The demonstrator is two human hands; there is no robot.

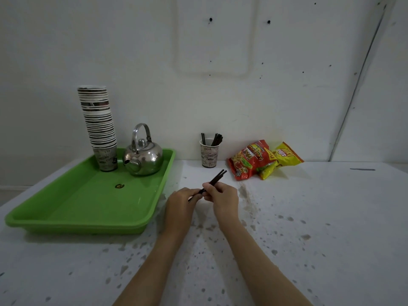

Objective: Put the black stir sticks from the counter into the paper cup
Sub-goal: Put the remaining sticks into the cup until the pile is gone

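Observation:
A printed paper cup (209, 156) stands against the wall at the back of the counter, with several black stir sticks (215, 139) upright in it. In front of it, both my hands hold a small bundle of black stir sticks (217, 176) just above the counter. My left hand (182, 200) pinches the near end of the bundle. My right hand (221, 196) grips its middle, and the far tips point up and right toward the cup.
A green tray (92, 208) lies at the left, carrying a tall stack of paper cups (99, 127) and a steel kettle (143, 154). Two snack bags (260, 160) lie to the right of the cup. The white counter (309, 228) is speckled with stains.

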